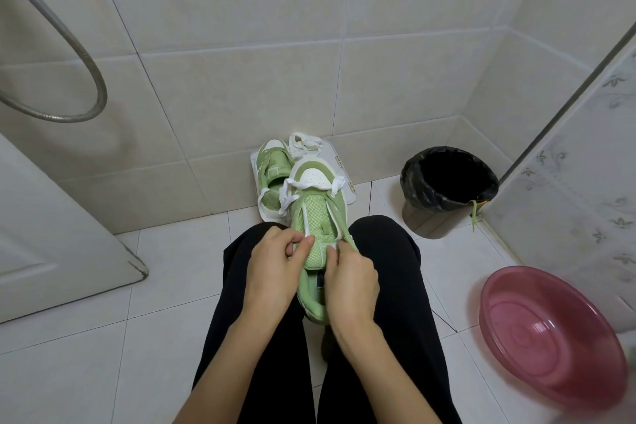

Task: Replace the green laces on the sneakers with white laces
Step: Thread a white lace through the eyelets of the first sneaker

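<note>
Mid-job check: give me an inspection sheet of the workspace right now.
Surface: tiled floor; white board by the wall.
Job's things: near sneaker between the knees, white lace through its toe eyelets, ends loose; far sneaker and loose white lace on the board; green lace hanging over the rim of the bin.
Clutter: pink basin, bagged bin.
Grippers: left hand and right hand both pinch the near sneaker beside its tongue.
Cables: shower hose, left.
Surroundings: tiled walls, door left, patterned panel right.
</note>
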Action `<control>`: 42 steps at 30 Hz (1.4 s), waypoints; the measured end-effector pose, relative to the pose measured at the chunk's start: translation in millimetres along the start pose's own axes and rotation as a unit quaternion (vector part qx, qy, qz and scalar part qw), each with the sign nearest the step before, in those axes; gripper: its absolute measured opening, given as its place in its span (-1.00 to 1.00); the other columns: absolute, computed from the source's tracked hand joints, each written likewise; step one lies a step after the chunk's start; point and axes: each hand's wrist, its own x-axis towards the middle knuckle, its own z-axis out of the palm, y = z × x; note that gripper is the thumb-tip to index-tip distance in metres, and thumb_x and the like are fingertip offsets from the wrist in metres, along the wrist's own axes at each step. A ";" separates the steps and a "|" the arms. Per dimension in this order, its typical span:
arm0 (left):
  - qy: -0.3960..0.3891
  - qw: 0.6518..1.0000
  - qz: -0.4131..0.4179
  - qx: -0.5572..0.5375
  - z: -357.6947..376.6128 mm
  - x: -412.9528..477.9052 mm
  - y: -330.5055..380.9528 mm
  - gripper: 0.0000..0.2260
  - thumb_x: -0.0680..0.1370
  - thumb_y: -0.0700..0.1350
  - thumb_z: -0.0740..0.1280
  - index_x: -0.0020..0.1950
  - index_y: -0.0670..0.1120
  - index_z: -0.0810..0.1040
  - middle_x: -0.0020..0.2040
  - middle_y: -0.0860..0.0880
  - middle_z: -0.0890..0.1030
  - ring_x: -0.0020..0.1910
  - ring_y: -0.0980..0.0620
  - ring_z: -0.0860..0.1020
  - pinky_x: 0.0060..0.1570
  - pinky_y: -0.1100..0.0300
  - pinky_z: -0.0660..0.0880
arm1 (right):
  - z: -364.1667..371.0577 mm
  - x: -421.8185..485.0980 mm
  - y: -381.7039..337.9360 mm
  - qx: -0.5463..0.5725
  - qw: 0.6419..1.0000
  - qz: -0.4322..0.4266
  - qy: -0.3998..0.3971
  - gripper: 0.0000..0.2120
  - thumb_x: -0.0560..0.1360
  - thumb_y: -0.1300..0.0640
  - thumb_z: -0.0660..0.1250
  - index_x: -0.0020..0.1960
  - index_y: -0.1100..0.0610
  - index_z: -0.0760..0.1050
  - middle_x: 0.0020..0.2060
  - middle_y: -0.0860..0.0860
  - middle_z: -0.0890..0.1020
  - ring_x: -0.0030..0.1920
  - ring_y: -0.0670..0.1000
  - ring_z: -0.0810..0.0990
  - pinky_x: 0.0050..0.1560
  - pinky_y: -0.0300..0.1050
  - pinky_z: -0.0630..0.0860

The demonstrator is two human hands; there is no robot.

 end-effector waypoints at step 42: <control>-0.103 0.876 -0.242 -0.405 8.4 -20.1 6.7 -0.89 0.52 -0.19 0.38 -0.03 -0.18 0.67 -0.14 -0.17 0.70 -0.11 -0.04 0.68 -0.16 0.27 0.60 | -21.0 8.2 -31.4 0.585 0.774 0.237 -0.047 -0.93 0.49 0.19 0.41 -0.12 0.18 0.65 -0.35 0.01 0.67 -0.39 -0.11 0.62 -0.38 -0.32 0.49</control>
